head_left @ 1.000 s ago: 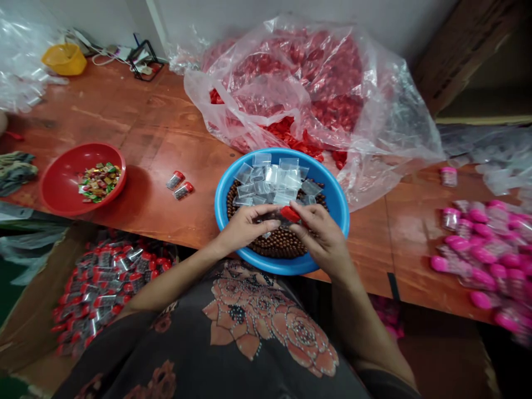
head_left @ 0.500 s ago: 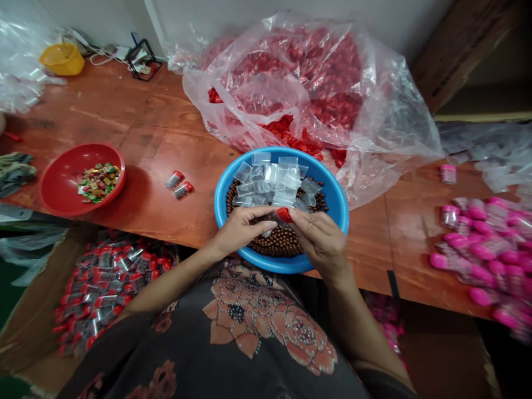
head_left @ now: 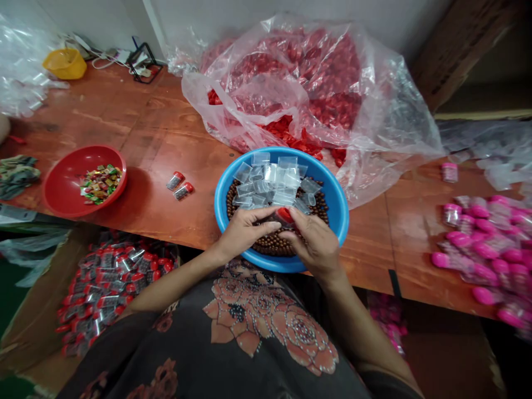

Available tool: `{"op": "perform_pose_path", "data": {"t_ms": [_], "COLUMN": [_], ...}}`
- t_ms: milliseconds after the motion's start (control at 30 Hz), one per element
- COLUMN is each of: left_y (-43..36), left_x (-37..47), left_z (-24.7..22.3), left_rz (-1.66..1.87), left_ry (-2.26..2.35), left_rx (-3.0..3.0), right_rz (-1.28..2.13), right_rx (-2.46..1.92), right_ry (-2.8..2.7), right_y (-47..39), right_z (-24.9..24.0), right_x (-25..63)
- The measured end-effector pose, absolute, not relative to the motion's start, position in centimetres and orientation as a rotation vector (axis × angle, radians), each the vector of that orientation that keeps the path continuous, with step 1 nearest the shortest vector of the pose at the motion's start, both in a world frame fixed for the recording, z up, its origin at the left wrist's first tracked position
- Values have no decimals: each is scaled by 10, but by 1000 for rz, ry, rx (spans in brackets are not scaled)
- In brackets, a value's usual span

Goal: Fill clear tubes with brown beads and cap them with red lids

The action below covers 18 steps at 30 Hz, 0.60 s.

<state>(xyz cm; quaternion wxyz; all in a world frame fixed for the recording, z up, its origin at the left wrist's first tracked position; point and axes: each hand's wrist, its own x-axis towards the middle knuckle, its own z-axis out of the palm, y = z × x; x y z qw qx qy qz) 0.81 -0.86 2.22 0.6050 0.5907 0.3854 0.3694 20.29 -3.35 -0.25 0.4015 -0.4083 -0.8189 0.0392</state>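
Observation:
Over the near half of a blue basin (head_left: 343,221), both hands meet around a small clear container with a red cap (head_left: 285,214). My left hand (head_left: 245,230) pinches the container from the left, its body mostly hidden by the fingers. Fingers of my right hand (head_left: 318,238) press at the red cap from the right, with the thumb below. Beneath them the basin holds brown beads (head_left: 274,244) and a heap of clear empty containers (head_left: 274,180). Two red-capped containers (head_left: 183,190) lie on the table left of the basin.
A red bowl (head_left: 62,177) of wrapped candies stands at left. Behind the basin lies a plastic bag (head_left: 291,77) of red caps. Pink-capped containers (head_left: 486,244) are piled at right. Below the table edge, a cardboard box (head_left: 37,310) holds many red-capped containers (head_left: 108,282).
The fingers of my right hand have shifted on the red cap, and its thumb now shows lower and apart from the index finger. My left hand keeps its pinch.

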Motion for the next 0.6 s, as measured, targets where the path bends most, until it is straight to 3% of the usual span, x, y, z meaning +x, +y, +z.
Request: {"op": "perform_pose_path", "data": {"t_ms": [267, 600], "left_y": [-7, -9], "left_x": [23, 37], "left_z": [8, 9], "left_rz": [891, 931], "left_ry": [853, 1029], "left_rx": [964, 907], "right_rz": [153, 47], "right_rx": [-1161, -1049], "right_ry": [-2033, -2113], "right_y": [-32, -37], "right_z": [-5, -4], "right_x": [190, 175]}}
